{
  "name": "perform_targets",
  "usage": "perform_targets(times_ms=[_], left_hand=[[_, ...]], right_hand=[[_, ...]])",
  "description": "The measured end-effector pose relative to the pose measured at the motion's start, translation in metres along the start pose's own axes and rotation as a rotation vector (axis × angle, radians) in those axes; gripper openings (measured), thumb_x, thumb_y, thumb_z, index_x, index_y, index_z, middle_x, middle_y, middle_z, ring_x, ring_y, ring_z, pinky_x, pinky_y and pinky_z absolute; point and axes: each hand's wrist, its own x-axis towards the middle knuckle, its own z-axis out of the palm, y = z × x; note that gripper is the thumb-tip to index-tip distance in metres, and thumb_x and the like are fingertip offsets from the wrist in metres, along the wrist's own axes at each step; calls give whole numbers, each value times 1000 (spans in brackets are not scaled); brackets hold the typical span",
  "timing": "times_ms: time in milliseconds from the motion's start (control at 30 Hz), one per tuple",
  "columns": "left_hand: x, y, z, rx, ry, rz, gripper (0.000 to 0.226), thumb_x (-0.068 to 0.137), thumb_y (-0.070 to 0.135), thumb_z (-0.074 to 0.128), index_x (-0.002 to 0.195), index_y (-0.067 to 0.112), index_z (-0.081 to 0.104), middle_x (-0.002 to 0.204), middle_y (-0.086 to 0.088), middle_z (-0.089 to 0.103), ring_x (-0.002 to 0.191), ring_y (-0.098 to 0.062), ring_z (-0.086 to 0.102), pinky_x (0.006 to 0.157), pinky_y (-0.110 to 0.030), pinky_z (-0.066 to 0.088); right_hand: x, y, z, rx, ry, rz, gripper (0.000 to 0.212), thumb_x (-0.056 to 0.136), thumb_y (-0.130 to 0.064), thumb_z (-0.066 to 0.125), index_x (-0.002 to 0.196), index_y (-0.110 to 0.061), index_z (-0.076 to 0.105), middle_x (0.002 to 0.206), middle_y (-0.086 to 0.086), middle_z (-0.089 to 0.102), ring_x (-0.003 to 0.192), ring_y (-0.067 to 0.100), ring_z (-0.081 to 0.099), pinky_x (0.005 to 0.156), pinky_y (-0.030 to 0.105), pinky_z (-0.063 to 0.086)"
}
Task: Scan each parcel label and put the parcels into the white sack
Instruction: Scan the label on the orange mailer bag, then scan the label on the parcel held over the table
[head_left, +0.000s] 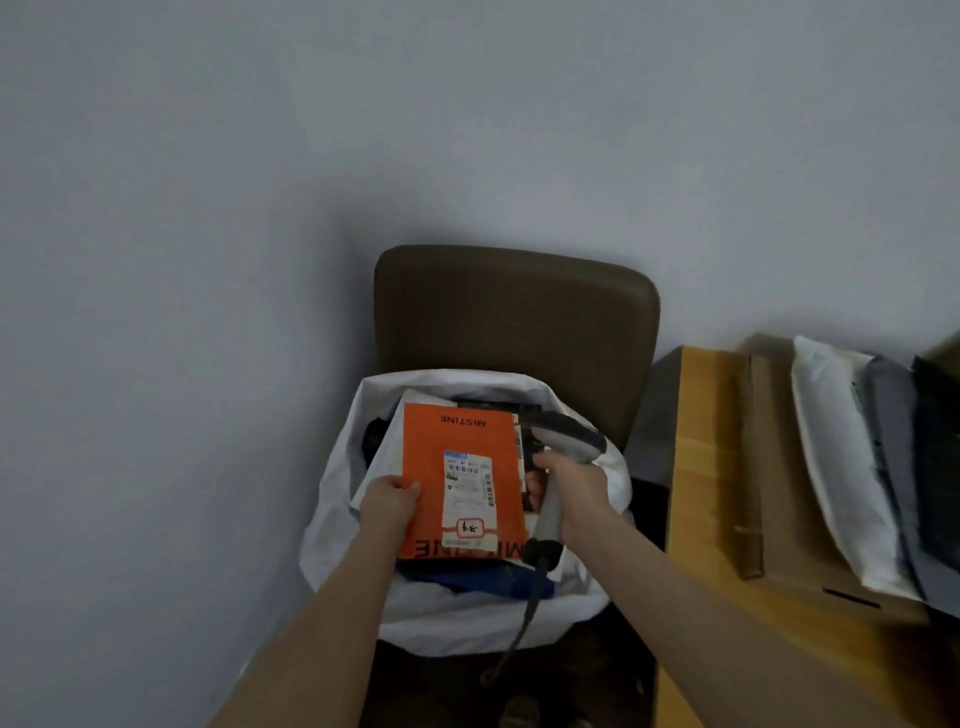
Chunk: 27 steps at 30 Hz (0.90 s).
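Flat orange parcel (457, 447) is being held face-up over the open white sack (332, 499) on a brown chair (514, 306). Left hand (389, 501) is pinching its left edge, thumb on top. Right hand (571, 493) is gripping a grey scanner (566, 441) just beside it. Parcel is showing "MISTINE" print and a white barcode label (467, 499), its small text unreadable

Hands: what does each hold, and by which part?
Left hand grips the orange parcel by its left edge; right hand grips the scanner by its handle.

It looked like a makeshift parcel-sorting corner in a plain room: a bare pale wall (208, 208), a brown padded chair (514, 312) bearing a white sack (467, 618), a corded barcode scanner (566, 437), and packed mailers (836, 457) with a cardboard box (779, 493) on a wooden table (727, 675).
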Motion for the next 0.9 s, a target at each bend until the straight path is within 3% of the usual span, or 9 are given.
perform_targets(times_ms=[100,167,267,367,467,667,767,900], left_hand=[[28,2,-2,9,54,16,41,90,15,61,128,1,52,121,-23,61,108,-37,59,94,-46,48],[36,3,1,144,108,124,53,87,16,63,135,6,43,128,-22,55,113,-37,55,96,-47,46],[25,7,16,646,102,438,69,83,36,67,142,21,35,144,-12,37,129,-31,40,104,-45,37],[13,7,48,969,-100,700,83,76,57,68,145,38,26,152,-4,25,138,-25,25,110,-45,25],[19,-3,70,1114,-214,708,88,77,61,64,148,41,16,158,-5,11,144,-27,13,114,-48,17],[40,1,65,1136,-219,538,90,81,56,63,151,36,9,160,-10,2,146,-33,6,116,-51,17],[31,8,62,1125,-245,533,89,80,53,66,150,31,16,156,-13,12,143,-34,15,112,-50,25],[1,30,62,1058,-184,635,67,81,41,66,136,18,37,140,-12,36,127,-30,37,100,-43,40]], right_hand=[[21,2,12,-1,-24,26,4,86,-6,64,86,-3,64,62,9,62,52,17,54,51,29,46],[32,2,17,-1,-31,32,4,85,-6,64,83,-3,64,60,8,62,52,16,54,52,28,47],[43,4,23,-20,-9,35,5,82,-8,67,83,-3,66,60,8,63,52,16,55,54,29,48],[51,6,26,-19,13,40,7,81,-8,68,85,-3,67,60,8,64,52,17,57,55,30,49],[57,11,25,-18,23,29,7,81,-8,68,86,-2,68,62,10,64,52,17,57,56,30,49],[54,10,3,31,92,23,9,87,-4,64,80,0,62,61,11,60,47,15,53,44,22,46],[42,8,-11,74,114,28,12,88,-6,65,78,-1,60,61,11,61,47,15,53,45,21,45],[14,3,-27,113,86,26,9,88,-6,65,82,-1,61,63,12,61,51,16,54,50,24,48]])
